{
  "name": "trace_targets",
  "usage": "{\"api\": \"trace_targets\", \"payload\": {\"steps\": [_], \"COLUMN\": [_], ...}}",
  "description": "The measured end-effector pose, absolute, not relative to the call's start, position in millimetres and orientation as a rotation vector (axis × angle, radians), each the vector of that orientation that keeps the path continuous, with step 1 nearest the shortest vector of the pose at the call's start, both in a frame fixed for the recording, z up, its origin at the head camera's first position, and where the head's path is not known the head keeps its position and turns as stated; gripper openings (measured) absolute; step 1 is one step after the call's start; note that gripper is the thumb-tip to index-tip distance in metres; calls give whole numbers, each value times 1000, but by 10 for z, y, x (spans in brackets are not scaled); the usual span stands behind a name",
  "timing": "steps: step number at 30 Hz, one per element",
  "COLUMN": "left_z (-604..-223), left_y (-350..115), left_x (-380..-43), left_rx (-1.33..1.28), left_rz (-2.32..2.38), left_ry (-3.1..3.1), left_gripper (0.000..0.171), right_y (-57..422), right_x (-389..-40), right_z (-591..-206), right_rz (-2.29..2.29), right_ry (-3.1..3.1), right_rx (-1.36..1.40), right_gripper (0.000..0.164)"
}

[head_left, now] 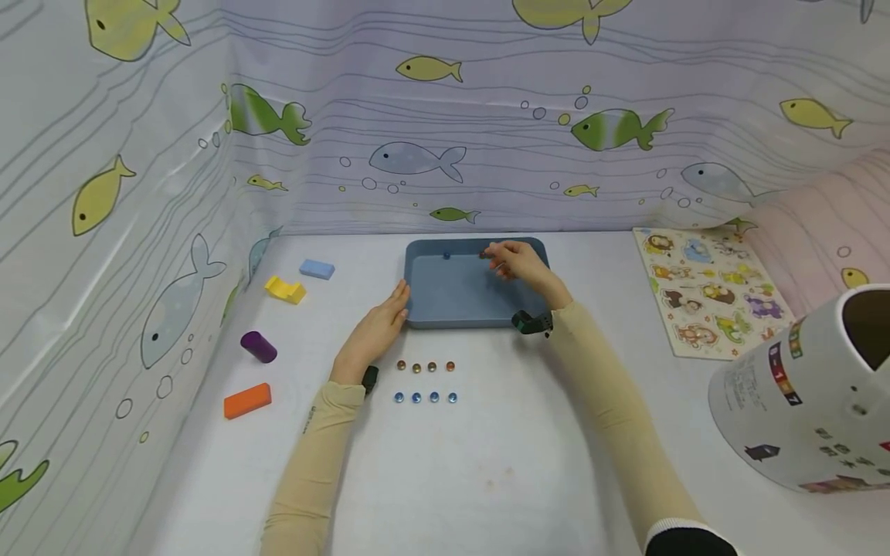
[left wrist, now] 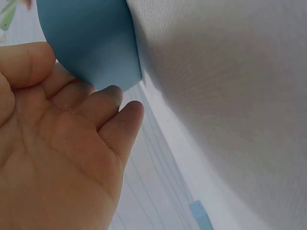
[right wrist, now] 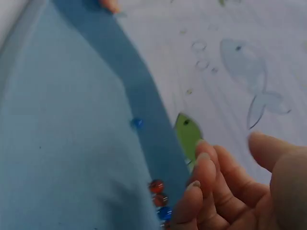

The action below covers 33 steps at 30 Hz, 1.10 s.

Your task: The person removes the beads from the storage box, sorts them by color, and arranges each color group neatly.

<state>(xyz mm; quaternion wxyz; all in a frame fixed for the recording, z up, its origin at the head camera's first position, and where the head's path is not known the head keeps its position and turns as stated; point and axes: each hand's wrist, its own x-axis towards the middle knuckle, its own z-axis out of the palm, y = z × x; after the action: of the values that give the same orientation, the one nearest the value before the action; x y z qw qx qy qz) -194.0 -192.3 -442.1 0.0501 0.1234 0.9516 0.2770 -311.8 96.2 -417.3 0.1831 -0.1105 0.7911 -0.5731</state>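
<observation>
A blue-grey tray (head_left: 459, 297) lies on the white table. My left hand (head_left: 375, 332) rests against its left side, fingers extended along the wall; in the left wrist view the fingertips (left wrist: 135, 108) meet the tray's corner (left wrist: 96, 43). Over the far right part of the tray is my right hand (head_left: 521, 266), fingers bent loosely and thumb apart, nothing showing between them. Beside those fingers, along the far wall, sit red-brown marbles (right wrist: 156, 186) and a blue marble (right wrist: 164, 213), some partly hidden. Another blue marble (right wrist: 137, 123) lies apart by the same wall.
Nearer me are a row of amber marbles (head_left: 416, 368) and a row of blue marbles (head_left: 416, 398). To the left lie a blue block (head_left: 317, 269), yellow block (head_left: 285, 290), purple cylinder (head_left: 259, 347) and orange block (head_left: 247, 401). A sticker sheet (head_left: 716, 293) and white drum (head_left: 786, 401) stand right.
</observation>
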Motion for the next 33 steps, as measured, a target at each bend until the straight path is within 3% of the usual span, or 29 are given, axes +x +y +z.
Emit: {"api": "trace_targets", "payload": {"steps": [6, 11, 33], "left_z": [-4411, -4404, -4431], "left_y": [-1916, -1897, -1915], "left_x": [-1948, -1958, -1950], "left_rx": [363, 372, 363], "left_rz": [839, 842, 850], "left_ry": [2889, 2885, 2891], "left_gripper": [53, 53, 52], "right_y": [848, 789, 734], "right_x": [-3364, -3430, -3406], "right_z": [-4375, -4458, -4552], "right_rz": [-1701, -1711, -1351], "right_ry": [2208, 2209, 2528], "right_rx": [-95, -25, -146], "right_gripper": [53, 45, 23]}}
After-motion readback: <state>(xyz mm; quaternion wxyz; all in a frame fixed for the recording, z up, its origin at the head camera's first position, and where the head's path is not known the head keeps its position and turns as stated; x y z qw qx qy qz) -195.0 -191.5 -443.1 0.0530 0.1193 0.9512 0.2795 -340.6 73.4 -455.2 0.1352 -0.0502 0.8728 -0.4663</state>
